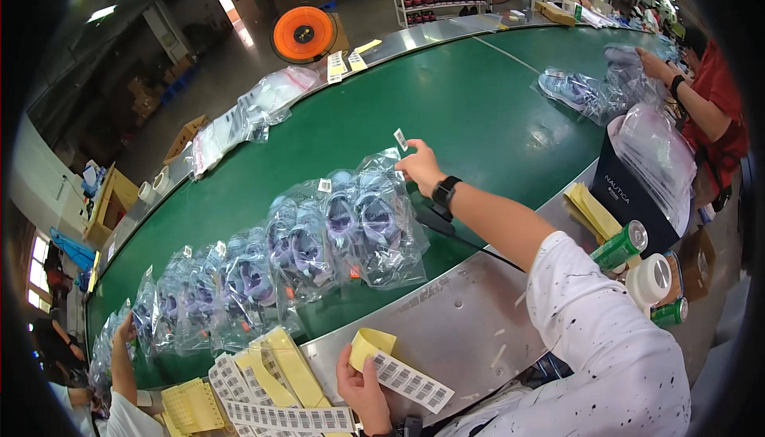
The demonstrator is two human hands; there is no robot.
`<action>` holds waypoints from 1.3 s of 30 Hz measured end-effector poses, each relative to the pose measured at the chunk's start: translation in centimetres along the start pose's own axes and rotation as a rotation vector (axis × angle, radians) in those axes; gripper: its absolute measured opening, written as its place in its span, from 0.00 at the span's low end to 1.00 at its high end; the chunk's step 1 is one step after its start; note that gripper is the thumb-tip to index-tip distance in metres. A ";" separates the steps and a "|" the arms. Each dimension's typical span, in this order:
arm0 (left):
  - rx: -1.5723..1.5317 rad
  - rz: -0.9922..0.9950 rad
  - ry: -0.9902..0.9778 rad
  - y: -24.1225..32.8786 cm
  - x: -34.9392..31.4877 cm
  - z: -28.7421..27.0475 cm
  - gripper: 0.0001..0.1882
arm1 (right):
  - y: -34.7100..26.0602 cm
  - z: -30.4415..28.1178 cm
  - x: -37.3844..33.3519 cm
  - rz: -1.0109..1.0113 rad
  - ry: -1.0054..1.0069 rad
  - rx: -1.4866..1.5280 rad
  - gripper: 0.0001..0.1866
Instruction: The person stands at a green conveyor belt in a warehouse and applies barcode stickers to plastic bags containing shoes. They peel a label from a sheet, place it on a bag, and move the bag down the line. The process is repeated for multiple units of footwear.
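A strip of barcode labels on yellow backing (pixel 414 383) is pinched in my left hand (pixel 362 393), low in front of me by the metal edge. One end of the strip curls over my fingers. My right hand (pixel 422 168) reaches out over the belt, with a small white barcode label (pixel 401 139) at its fingertips. Just left of that hand lies a pair of light blue and purple shoes in a clear plastic bag (pixel 378 218). Another bagged pair (pixel 307 242) lies beside it, and several more run in a row toward the left. Small white labels show on several bags.
More label sheets (pixel 275 417) lie on the near metal ledge (pixel 450 321). Empty-looking plastic bags (pixel 247 118) lie along the far edge of the green belt (pixel 478 102). At right stand a dark blue box (pixel 625 190), a green can (pixel 625 242) and a co-worker in red (pixel 721 110) handling bagged shoes.
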State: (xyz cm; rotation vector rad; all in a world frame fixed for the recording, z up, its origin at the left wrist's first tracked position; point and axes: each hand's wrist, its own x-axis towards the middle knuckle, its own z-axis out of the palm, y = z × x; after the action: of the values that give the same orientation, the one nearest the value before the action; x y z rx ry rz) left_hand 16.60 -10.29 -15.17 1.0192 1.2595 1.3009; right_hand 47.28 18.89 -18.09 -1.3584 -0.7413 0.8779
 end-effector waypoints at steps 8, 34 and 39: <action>0.028 -0.019 0.023 0.5 -0.4 0.6 0.20 | -3.5 -4.2 -1.0 0.001 -0.142 0.038 0.26; 0.054 -0.029 0.067 -0.3 -0.4 1.3 0.18 | 0.2 0.6 2.7 0.180 -0.248 0.149 0.14; 0.086 -0.022 0.049 -0.3 -0.3 0.9 0.18 | 0.5 0.3 -1.7 0.165 0.014 0.299 0.25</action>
State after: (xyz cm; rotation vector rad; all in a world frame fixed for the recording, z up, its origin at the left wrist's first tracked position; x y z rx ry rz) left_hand 17.58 -10.48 -15.37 1.0360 1.3708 1.2710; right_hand 46.08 17.53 -18.51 -1.1681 -0.4688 1.0632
